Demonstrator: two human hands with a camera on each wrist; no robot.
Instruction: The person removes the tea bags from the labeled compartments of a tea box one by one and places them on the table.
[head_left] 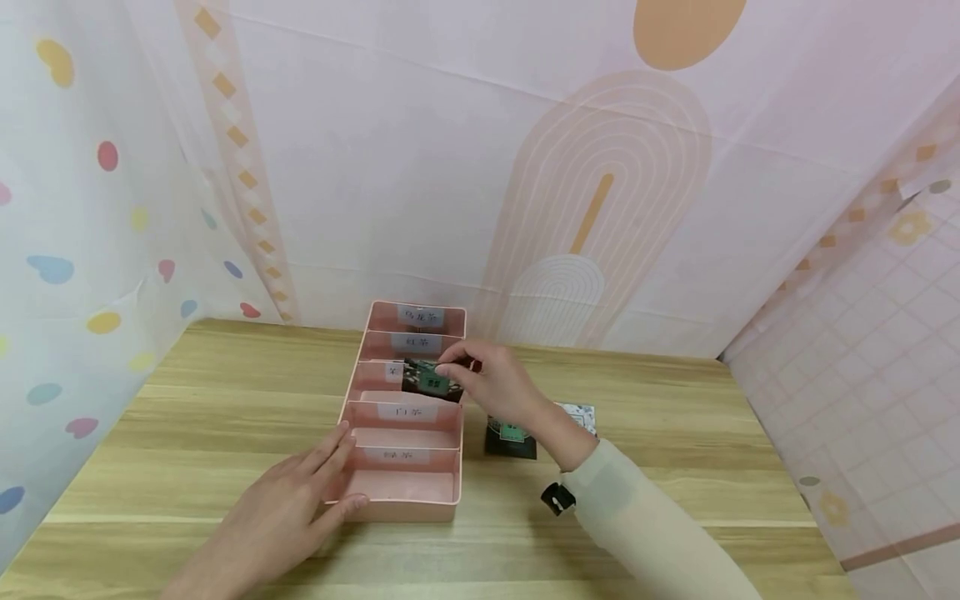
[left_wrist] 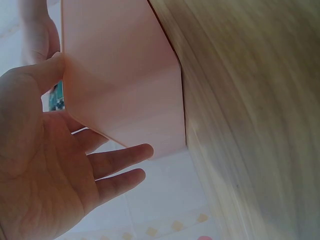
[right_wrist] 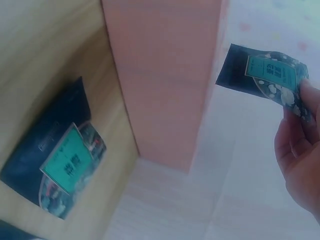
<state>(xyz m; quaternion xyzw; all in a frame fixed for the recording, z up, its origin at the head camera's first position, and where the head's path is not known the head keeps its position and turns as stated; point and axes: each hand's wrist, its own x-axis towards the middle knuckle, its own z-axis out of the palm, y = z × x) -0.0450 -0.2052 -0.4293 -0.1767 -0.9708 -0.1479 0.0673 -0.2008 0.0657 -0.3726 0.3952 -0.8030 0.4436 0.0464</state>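
Observation:
A long pink divided box (head_left: 405, 510) stands on the table, with labelled compartments one behind another. My left hand (head_left: 281, 500) rests at its near left corner, thumb on the front rim and straight fingers along the left side; the left wrist view shows the palm (left_wrist: 47, 170) beside the pink wall (left_wrist: 127, 90). Over the middle compartment, my right hand (head_left: 506, 387) pinches a dark tea sachet (head_left: 423, 386) with a green label. The right wrist view shows this sachet (right_wrist: 270, 72) held at one end between thumb and fingers.
To the right of the box lies another dark sachet (head_left: 512, 442) with a green label, partly under the right forearm. A white patterned packet (head_left: 581, 414) lies behind the forearm. A patterned cloth wall (head_left: 390, 167) rises behind the wooden table (head_left: 652, 483).

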